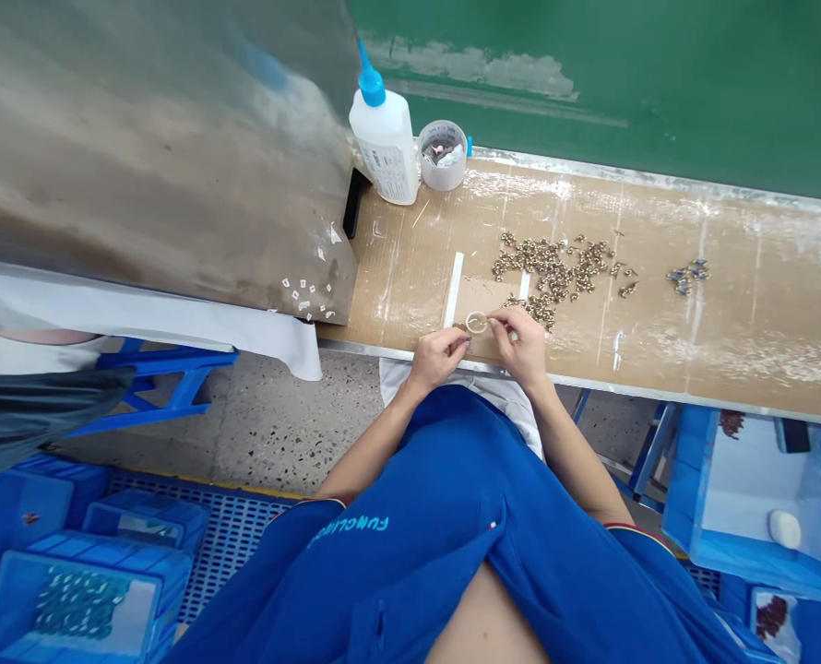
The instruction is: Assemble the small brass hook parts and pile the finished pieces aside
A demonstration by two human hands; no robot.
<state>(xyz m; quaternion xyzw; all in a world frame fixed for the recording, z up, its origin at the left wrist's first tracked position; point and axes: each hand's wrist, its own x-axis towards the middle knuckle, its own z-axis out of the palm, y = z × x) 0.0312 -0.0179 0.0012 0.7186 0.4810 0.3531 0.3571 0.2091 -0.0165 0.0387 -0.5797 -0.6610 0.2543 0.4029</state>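
My left hand (440, 359) is at the front edge of the workbench, thumb and forefinger pinched on something too small to make out. Just right of it, my right hand (521, 342) is also pinched, its fingertips at the rim of a small round dish (476, 322) with a pale edge. What the right fingertips grip is hidden or too tiny to name. Beyond that hand lies a spread pile of small brassy metal pieces (553, 270). A white strip (455, 288) lies on the cardboard bench top, left of the pile.
A white bottle with a blue nozzle (386, 143) and a tape roll (444, 155) holding scraps stand at the back. Small blue-tinted pieces (688, 276) lie farther right. A metal surface (175, 166) borders the left. Blue bins (687, 516) are low at right; another person's sleeve (37, 410) shows left.
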